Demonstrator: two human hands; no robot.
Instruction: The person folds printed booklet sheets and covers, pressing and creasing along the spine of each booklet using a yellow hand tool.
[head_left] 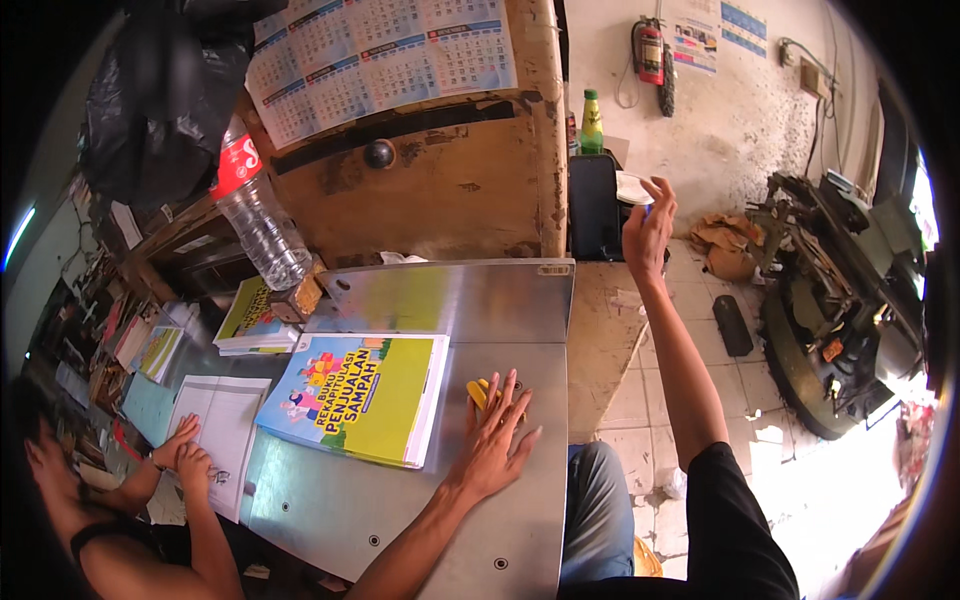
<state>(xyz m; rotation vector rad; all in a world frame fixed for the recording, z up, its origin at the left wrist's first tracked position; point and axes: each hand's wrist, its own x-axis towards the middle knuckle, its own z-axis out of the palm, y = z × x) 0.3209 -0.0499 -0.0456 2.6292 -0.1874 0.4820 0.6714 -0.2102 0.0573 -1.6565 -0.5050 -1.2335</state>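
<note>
- Left hand: fingers spread wide over a yellow tool near the right edge of the metal bench; no closed grip seen.
- Right hand: raised beyond that edge, fingers partly bent, beside a white item; cannot tell whether anything is held.
- Step, as judged: a side reach; a pick-up there would call for closing the right fingers.
- Booklet stack: mid-bench, left of the tool; cover lettering tops point to the far edge, long axis apparently left-right.
- Tool's axis: cannot tell, partly covered.
</note>
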